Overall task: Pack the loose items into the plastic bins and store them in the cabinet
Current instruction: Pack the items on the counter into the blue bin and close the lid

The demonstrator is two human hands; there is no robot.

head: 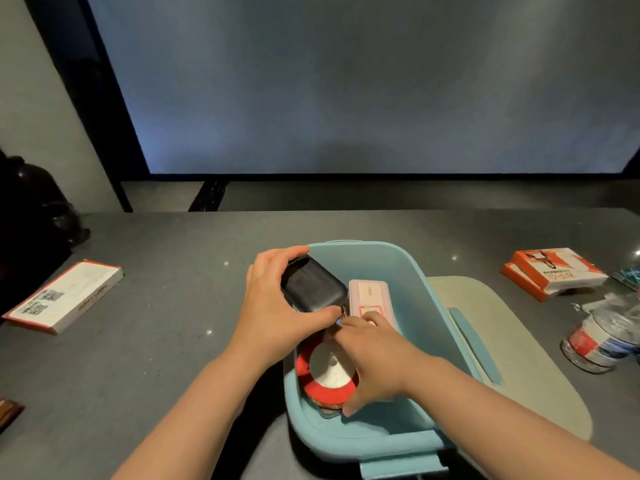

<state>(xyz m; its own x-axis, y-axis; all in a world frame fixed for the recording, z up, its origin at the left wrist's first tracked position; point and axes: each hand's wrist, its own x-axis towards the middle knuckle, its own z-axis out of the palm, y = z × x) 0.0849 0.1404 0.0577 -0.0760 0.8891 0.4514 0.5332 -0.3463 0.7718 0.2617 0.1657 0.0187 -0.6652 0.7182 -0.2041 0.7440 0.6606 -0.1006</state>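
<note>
A light blue plastic bin [426,306] stands on the grey counter in front of me. My left hand [273,306] grips a black box-shaped device [313,285] at the bin's left rim, tilted into the bin. My right hand [374,362] reaches inside the bin, fingers curled over a red and white round object [325,375] and touching a pink flat case [369,296] that lies against the bin's floor. What the right fingers hold is hidden.
The bin's pale lid [502,341] lies flat to its right. A white and orange box [65,296] lies at the left. Stacked orange and white boxes [554,271] and a crumpled plastic bottle [602,334] sit at the right. A dark object [34,209] stands far left.
</note>
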